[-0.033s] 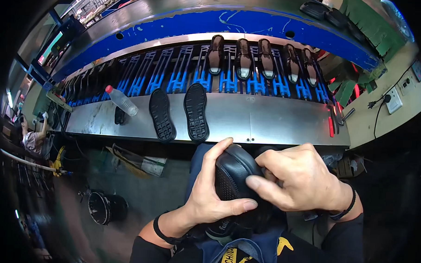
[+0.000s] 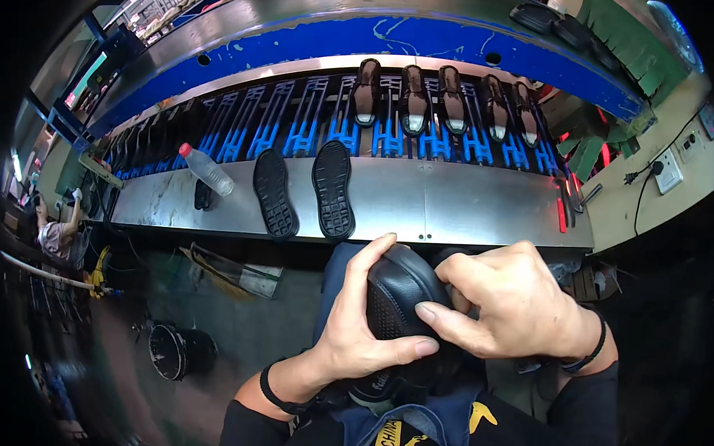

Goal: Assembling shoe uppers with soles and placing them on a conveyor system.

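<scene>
A black leather shoe (image 2: 408, 281) is held over my lap, toe end away from me, with a perforated panel on its side. My left hand (image 2: 354, 337) wraps round its left side, fingers along the toe and thumb across the upper. At the shoe's right edge, my right hand (image 2: 511, 307) is closed, its thumb pressing on the leather and its fingers curled. What lies under those curled fingers is hidden. On the metal bench in front lie two black shoe soles (image 2: 275, 194) (image 2: 333, 191), tread side up.
A clear bottle with a red cap (image 2: 209, 171) stands on the metal bench (image 2: 468, 203). Several shoe uppers (image 2: 413, 99) rest bottom up on a blue-pronged rack beyond it. A hammer (image 2: 590, 197) lies at the right end. A black bucket (image 2: 181, 352) is on the floor at left.
</scene>
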A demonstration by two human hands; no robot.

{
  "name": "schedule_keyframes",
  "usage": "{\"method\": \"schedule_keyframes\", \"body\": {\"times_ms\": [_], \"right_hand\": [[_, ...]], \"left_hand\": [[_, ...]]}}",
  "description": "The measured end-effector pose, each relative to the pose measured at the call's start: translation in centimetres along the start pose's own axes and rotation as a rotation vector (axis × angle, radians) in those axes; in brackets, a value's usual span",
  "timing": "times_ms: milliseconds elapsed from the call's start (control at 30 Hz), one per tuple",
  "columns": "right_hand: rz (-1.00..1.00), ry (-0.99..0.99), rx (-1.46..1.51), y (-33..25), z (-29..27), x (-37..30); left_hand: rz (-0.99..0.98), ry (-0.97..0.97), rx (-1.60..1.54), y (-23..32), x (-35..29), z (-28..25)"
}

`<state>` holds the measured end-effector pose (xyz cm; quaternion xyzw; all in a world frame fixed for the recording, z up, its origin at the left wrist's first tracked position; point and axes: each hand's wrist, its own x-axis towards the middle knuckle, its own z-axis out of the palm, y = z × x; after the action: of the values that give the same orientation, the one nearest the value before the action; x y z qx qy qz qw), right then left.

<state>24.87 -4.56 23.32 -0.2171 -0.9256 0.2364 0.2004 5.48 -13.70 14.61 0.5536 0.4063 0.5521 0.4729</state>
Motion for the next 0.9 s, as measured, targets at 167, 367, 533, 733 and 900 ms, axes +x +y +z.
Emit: {"method": "schedule_keyframes", "body": {"times_ms": [167,367,533,733,900], "right_hand": [[0.233,-0.302,0.142,0.0,-2.6,3.2],[0.168,-0.34,-0.167,0.5,-2.2,3.9],[0.019,-0.192,-0.097,2.1,-0.6,3.1],[-0.196,-0.06,-0.183,2.8,1.2,1.4],[-0.081,0.023,-0.305,2.5,5.3,-0.9]], "left_hand": [[0.036,-0.011,0.133,-0.2,0.3,-0.1],[0.003,0.008,0.276,-0.6,1.0,0.6],[-0.039,0.061,0.178,-1.0,0.7,0.4],[-0.071,0.05,0.149,-2.0,0.6,-0.2],[-0.173,0.12,-0.104,-4.6,1.4,-1.1]]}}
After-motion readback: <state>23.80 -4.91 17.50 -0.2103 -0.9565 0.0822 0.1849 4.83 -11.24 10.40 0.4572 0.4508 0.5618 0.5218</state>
